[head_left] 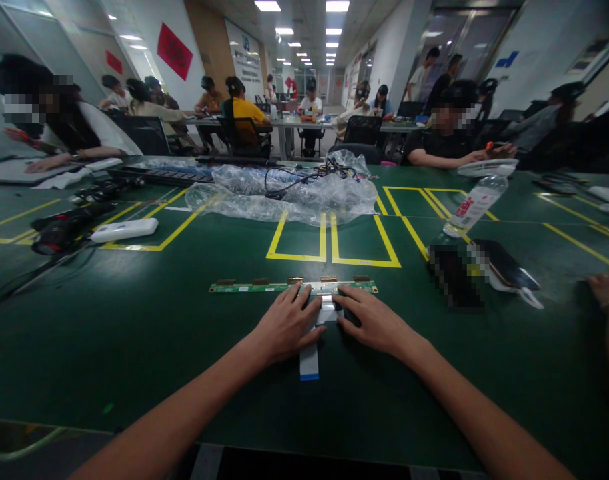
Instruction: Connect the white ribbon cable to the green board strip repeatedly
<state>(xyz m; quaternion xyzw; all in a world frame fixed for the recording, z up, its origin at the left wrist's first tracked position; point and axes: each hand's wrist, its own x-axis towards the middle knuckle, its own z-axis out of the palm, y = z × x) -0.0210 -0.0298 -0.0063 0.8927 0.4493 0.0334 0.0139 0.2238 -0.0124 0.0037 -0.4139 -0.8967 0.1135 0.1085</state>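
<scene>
A long, narrow green circuit board (244, 289) with several brownish tabs along its far edge lies flat on the green table. A white flat ribbon cable (309, 363) with a blue end extends from near the board's middle towards me, partly under my left hand (287, 325). That hand lies flat with fingers outstretched, its tips on the cable and at the board's near edge. My right hand (377, 318) rests opposite, fingers extended, fingertips at the right side of a folded white piece of the cable (327, 308). Fingers hide part of the board and cable.
Crumpled clear plastic wrap (294, 193) with black cables lies beyond the board. A white power bank-like device (125, 230) sits left. A tilted plastic bottle (477, 205) and a phone-like object (507, 265) are right. People sit around; another person's hand (607, 290) shows at far right.
</scene>
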